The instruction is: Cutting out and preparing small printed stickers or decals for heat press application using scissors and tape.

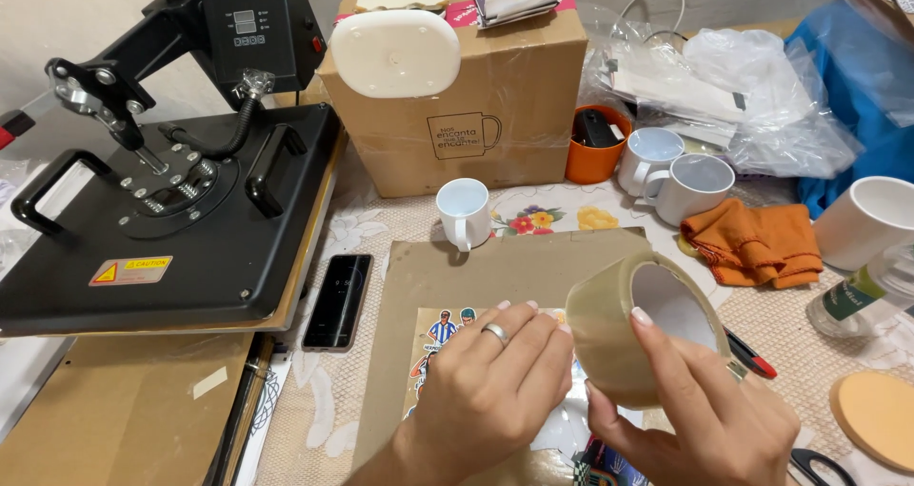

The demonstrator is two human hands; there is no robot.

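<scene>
The right hand [709, 415] is grasping a roll of clear packing tape [640, 326] at about five o'clock in the head view, with the thumb lying over the outer face and the fingers wrapping around from below. The left hand [490, 381] is lying flat and released, fingers together, and it is pressing on a printed sheet [440, 332] with small colourful figures. This sheet is resting on a brown cardboard piece [495, 272] at six o'clock.

The roll is looking light and stiff, because the core is a rigid ring; I think the smooth outer film can be a little slippery, so the best hold is across the rim, with the fingers partly inside the hole. The printed sheet is thin and soft, and it is probably sliding or curling easily, so pressing with a flat palm is suiting it.

At nine o'clock a black heat press [171, 191] is standing. A phone [338, 300] is lying just beside the cardboard. A white mug [464, 212] is standing at twelve o'clock, before a cardboard box [457, 96]. An orange cloth [757, 243] is lying at two o'clock.
</scene>
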